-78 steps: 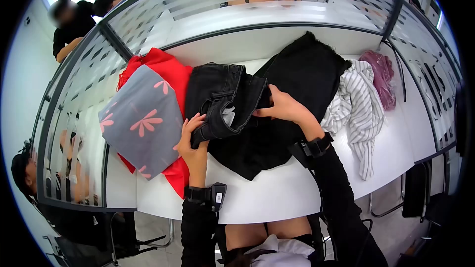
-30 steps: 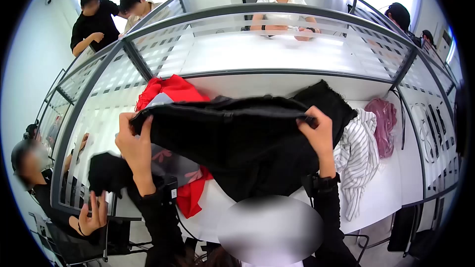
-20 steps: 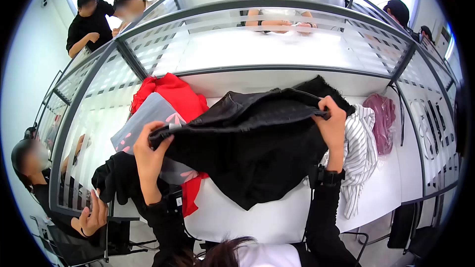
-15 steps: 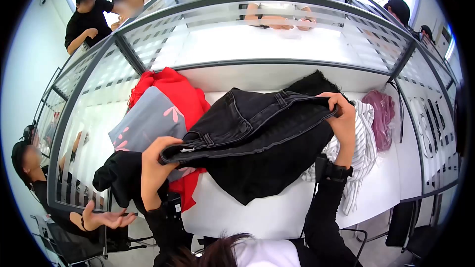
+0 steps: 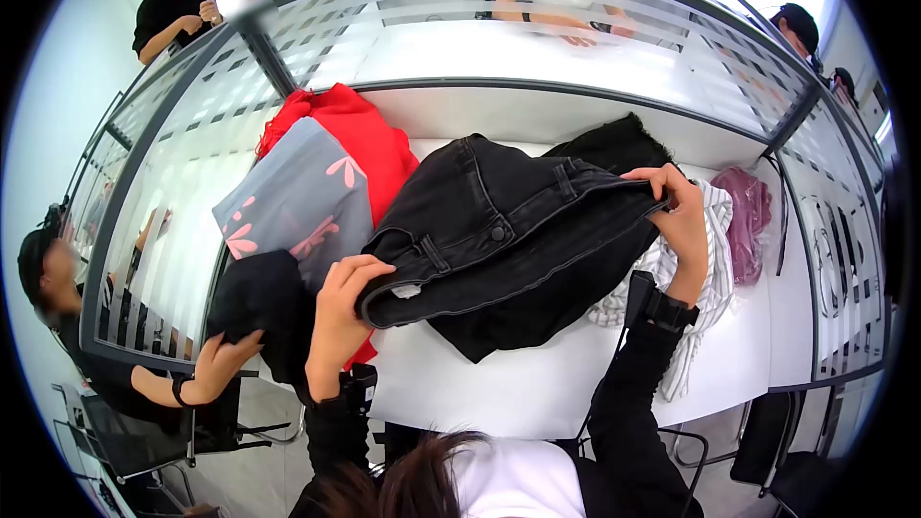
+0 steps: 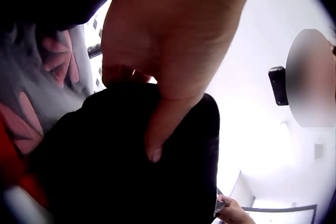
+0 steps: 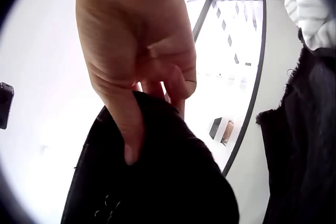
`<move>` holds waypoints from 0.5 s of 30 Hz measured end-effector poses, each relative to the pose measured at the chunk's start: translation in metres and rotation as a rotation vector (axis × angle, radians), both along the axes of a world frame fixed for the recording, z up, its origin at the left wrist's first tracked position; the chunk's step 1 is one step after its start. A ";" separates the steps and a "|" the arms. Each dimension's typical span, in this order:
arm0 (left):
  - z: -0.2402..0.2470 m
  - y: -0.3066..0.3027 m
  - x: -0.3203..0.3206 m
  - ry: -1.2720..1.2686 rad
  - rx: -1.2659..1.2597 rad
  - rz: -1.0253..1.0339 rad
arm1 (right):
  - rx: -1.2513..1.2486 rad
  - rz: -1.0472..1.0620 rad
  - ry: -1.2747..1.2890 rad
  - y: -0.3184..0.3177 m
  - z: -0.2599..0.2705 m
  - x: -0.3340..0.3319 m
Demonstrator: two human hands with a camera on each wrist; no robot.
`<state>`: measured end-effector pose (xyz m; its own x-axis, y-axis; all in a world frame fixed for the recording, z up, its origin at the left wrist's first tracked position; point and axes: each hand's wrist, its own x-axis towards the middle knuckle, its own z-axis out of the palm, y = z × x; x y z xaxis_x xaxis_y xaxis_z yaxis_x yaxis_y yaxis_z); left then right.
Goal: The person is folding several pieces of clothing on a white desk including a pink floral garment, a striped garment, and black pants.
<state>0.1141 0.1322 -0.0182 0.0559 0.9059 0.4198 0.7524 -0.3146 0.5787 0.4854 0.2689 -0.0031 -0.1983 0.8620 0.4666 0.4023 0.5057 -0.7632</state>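
Black jeans (image 5: 446, 197) hang between my two hands, waistband open and tilted so that the front button and belt loops show. At the left end of the waistband, my left hand (image 5: 343, 312) pinches the edge, thumb inside and fingers outside; a white label shows beside it. My right hand (image 5: 679, 216) pinches the raised right end. In the left wrist view, the thumb (image 6: 160, 132) lies over dark fabric. The right wrist view has the other thumb (image 7: 130, 134) pressed on the waistband. Under the jeans, a black garment with a frayed hem (image 5: 624, 139) lies on the table.
Left on the table (image 5: 460, 393) lie a grey cloth with pink flowers (image 5: 297, 182) and a red cloth (image 5: 369, 129). A striped white garment (image 5: 686, 350) and a pink plastic-wrapped bundle (image 5: 748, 221) lie right. Another person's hand (image 5: 216, 364) overlaps black cloth (image 5: 254, 297) at left.
The jeans, bunched on the table at first, were lifted and spread by the waistband between both hands. Since then the waistband has tilted, bringing the button front into view, with the right end higher.
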 end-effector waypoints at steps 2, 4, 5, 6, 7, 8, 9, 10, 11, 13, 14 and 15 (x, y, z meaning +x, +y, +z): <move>-0.008 -0.006 0.001 0.085 -0.052 -0.020 | -0.028 -0.019 -0.019 0.000 -0.002 -0.002; -0.012 -0.014 0.005 0.137 -0.117 -0.059 | -0.055 0.003 0.023 0.000 -0.003 -0.005; -0.012 -0.018 0.004 0.179 -0.080 -0.044 | -0.062 0.002 0.007 0.001 -0.007 -0.004; -0.010 -0.023 0.003 0.223 -0.042 -0.028 | -0.068 0.001 -0.009 0.003 -0.011 0.000; -0.010 -0.028 0.000 0.266 -0.005 -0.012 | -0.074 0.000 -0.024 0.006 -0.015 0.002; -0.013 -0.034 -0.005 0.286 0.049 0.118 | -0.076 -0.014 -0.058 0.007 -0.017 0.003; -0.012 -0.039 -0.013 0.416 0.115 0.276 | -0.079 -0.029 -0.091 0.007 -0.019 0.004; -0.010 -0.044 -0.018 0.460 0.138 0.425 | -0.081 -0.044 -0.123 0.008 -0.020 0.005; -0.008 -0.048 -0.024 0.502 0.161 0.574 | -0.102 -0.055 -0.160 0.008 -0.020 0.006; -0.008 -0.052 -0.034 0.588 0.064 0.800 | -0.142 -0.076 -0.235 0.007 -0.020 0.007; -0.016 -0.052 -0.043 0.731 -0.001 0.936 | -0.138 -0.071 -0.238 0.007 -0.021 0.007; -0.023 -0.050 -0.053 0.725 0.004 0.935 | -0.134 -0.068 -0.241 0.008 -0.023 0.007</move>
<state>0.0606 0.0819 -0.0411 -0.4017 0.7202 0.5657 0.8433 0.5318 -0.0783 0.4926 0.2765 -0.0257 -0.2295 0.9280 0.2936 0.6100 0.3722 -0.6995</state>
